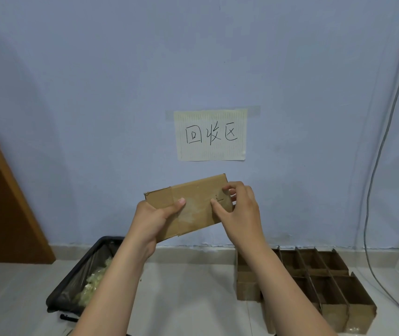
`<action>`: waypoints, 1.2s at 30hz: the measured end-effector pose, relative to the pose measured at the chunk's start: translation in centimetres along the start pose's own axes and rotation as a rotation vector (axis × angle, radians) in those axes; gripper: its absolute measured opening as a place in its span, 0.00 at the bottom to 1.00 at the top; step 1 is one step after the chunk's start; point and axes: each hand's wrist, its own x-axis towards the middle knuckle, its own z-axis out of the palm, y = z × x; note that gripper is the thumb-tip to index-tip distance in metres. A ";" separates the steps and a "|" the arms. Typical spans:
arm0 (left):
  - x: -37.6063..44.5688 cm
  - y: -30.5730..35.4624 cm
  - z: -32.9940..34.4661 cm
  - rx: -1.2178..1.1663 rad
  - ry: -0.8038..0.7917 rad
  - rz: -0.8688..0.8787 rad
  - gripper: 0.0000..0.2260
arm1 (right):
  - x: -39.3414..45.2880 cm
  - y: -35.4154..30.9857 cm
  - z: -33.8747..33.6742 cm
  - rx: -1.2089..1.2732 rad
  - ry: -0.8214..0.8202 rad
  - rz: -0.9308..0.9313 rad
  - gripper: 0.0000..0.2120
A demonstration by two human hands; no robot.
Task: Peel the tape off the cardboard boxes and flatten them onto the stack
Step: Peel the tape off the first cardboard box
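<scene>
I hold a small brown cardboard box [194, 202] up in front of the wall, its broad face toward me. A wide strip of clear tape [193, 213] runs across that face. My left hand [154, 220] grips the box's lower left corner, thumb pressed on the tape. My right hand [238, 212] clasps the right end, with thumb and forefinger pinching at the tape near the right edge. A stack of flattened brown boxes [314, 284] lies on the floor at the lower right.
A black bin [72, 282] with a clear liner and crumpled tape inside stands on the floor at lower left. A brown wooden desk [4, 202] is at far left. A paper sign [210, 135] hangs on the wall. A grey cable [372, 190] hangs at right.
</scene>
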 end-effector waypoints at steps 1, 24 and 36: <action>0.0 0.0 0.0 0.006 -0.001 -0.005 0.09 | 0.0 -0.1 0.0 -0.012 0.003 0.000 0.15; -0.1 -0.2 0.3 0.050 -0.008 0.013 0.11 | 0.0 0.0 0.2 -0.069 0.053 0.050 0.12; -0.3 -0.5 0.4 0.162 -0.001 0.034 0.09 | 0.0 0.3 0.9 -0.162 -0.072 0.096 0.05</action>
